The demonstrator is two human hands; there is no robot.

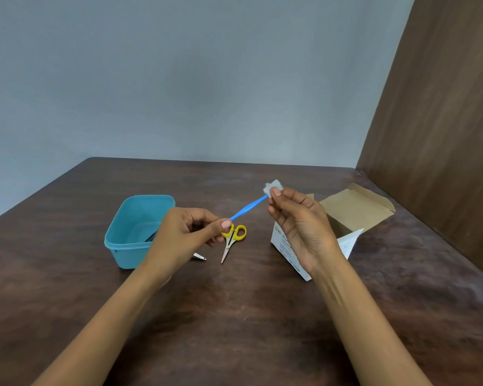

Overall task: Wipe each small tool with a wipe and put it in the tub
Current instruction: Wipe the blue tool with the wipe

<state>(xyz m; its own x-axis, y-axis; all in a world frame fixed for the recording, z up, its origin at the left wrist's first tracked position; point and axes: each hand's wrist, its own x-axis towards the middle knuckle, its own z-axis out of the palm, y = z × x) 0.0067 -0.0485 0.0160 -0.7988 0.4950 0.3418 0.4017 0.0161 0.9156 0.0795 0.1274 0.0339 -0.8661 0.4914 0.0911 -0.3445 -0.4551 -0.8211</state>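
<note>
Your left hand (pixel 187 232) pinches the blue tool (pixel 248 208) by its handle, steadying it so your right hand (pixel 296 218) can pinch the wipe (pixel 272 186) around its tip.

We see the left hand (pixel 184 232) pinching the near end of a blue tool (pixel 248 208) above the desk (pixel 234 316), while the right hand (pixel 299 227) pinches a white wipe (pixel 272 187) around its far tip. A teal tub (pixel 134 232) sits left, yellow-handled scissors (pixel 230 240) just beside it.

Brown wooden table (pixel 234 316), grey wall (pixel 179 79), wooden panel (pixel 444 107).
</note>
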